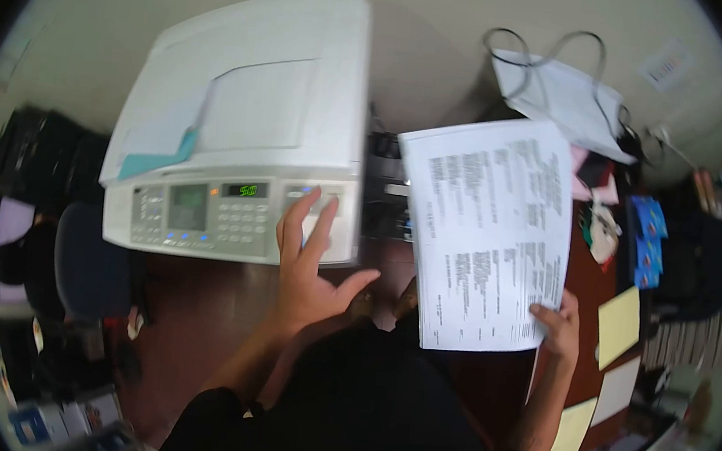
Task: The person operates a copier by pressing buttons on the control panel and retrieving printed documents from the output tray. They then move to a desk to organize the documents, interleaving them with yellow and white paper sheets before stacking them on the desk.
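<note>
My left hand (313, 260) is over the right end of the control panel on a white copier (264, 101), fingers apart and holding nothing; its fingertips are at the buttons there, and whether they touch is unclear. The panel (243, 217) has a grey screen, a keypad and a lit green display. Papers and a teal sheet (161, 156) lie on the copier's lid. In my right hand (562, 326) is a stack of printed sheets (492, 231), gripped at its lower right edge with the thumb on top. The print on the top sheet runs sideways.
A brown desk (578, 380) at the right bears yellow sheets (619, 327), blue packets (646, 238) and a white panel with a black cable (560, 92). A dark chair (93, 259) stands at the left, with boxes (67, 424) below it.
</note>
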`<state>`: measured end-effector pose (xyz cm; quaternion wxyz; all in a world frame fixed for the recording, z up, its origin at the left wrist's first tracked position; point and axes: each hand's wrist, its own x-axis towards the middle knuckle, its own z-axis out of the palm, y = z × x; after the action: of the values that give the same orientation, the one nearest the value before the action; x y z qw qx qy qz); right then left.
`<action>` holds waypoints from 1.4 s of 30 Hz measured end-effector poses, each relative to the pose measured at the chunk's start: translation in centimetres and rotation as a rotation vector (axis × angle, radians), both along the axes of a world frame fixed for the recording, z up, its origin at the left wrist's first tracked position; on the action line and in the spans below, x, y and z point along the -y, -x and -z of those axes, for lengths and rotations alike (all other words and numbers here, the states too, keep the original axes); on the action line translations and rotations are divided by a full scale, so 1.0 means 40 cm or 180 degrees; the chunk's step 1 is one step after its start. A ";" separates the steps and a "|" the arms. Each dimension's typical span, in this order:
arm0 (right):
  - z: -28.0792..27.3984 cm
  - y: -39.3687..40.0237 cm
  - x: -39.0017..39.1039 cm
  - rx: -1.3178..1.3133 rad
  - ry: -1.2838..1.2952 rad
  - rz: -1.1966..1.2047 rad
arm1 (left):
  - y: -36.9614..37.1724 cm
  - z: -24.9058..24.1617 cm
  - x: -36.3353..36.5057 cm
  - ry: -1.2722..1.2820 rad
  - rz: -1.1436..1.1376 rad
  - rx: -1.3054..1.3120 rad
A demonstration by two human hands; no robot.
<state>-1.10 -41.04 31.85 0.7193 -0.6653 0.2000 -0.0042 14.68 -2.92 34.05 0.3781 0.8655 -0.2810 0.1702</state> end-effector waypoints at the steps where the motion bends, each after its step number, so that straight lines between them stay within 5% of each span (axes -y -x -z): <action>1: -0.028 0.013 0.029 -0.0028 0.0022 -0.0062 | -0.021 -0.020 0.070 0.0182 0.0087 -0.0107; 6: -0.171 0.091 0.147 -0.0537 0.0573 -0.0545 | -0.175 -0.102 0.348 -0.0080 0.1067 -0.0582; 9: -0.220 0.148 0.261 -0.0538 0.0776 -0.0785 | -0.273 -0.051 0.557 -0.0593 0.2992 -0.3410; 11: -0.140 0.236 0.347 -0.0429 0.0896 -0.0980 | -0.228 0.034 0.664 -0.0420 0.3605 -0.3800; 17: -0.022 0.482 0.557 -0.0053 -0.0999 -0.0018 | -0.092 0.226 0.917 0.0201 0.3714 -0.5309; 20: 0.187 0.646 0.559 0.0945 -0.2267 0.0980 | -0.051 0.329 0.993 0.0289 0.3688 -0.5744; 22: 0.341 0.692 0.530 0.0809 -0.2160 0.1866 | -0.007 0.379 1.068 0.0258 0.3565 -0.5958; 34: 0.515 0.708 0.518 -0.0350 -0.2089 0.3271 | 0.122 0.557 1.350 -0.1465 0.2925 -0.5332; 38: 0.496 0.625 0.510 -0.1509 -0.0203 0.3288 | 0.228 0.518 1.403 -0.2275 0.2815 -0.3879; 40: 0.495 0.569 0.521 -0.2244 0.1546 0.2603 | 0.332 0.438 1.410 -0.2960 0.3328 -0.1735; 41: 0.392 0.534 0.521 -0.2274 0.1422 0.2840 | 0.366 0.401 1.414 -0.2798 0.3810 -0.1646; 42: 0.353 0.546 0.540 -0.1795 0.0815 0.3138 | 0.332 0.365 1.441 -0.2324 0.3834 -0.2672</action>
<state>-22.95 -62.65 17.73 0.4652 -0.5507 0.6678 -0.1853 1.40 -60.58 19.45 0.1729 0.6265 -0.5704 -0.5022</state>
